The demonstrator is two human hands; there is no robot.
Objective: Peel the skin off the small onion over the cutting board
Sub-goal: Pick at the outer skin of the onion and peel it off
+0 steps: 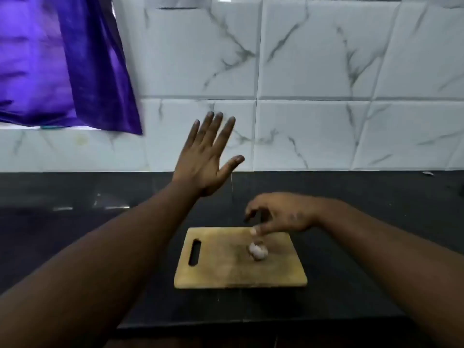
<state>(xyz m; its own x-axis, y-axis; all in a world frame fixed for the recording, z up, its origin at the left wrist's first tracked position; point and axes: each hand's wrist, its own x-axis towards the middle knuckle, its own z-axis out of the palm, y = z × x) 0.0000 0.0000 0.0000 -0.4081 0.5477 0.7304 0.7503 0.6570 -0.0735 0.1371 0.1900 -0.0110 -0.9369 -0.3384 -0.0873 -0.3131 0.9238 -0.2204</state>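
Note:
A small pale onion (257,251) lies on the wooden cutting board (226,270), right of the board's middle; it looks blurred. My right hand (278,217) hovers just above the onion with its fingers curled downward and loosely apart, not touching it. My left hand (206,159) is raised well above the counter, behind the board, fingers spread flat and holding nothing.
The board with its handle slot (195,251) rests on a dark counter (75,222). A white marbled tile wall (313,96) stands behind. A purple cloth (57,64) hangs at the upper left.

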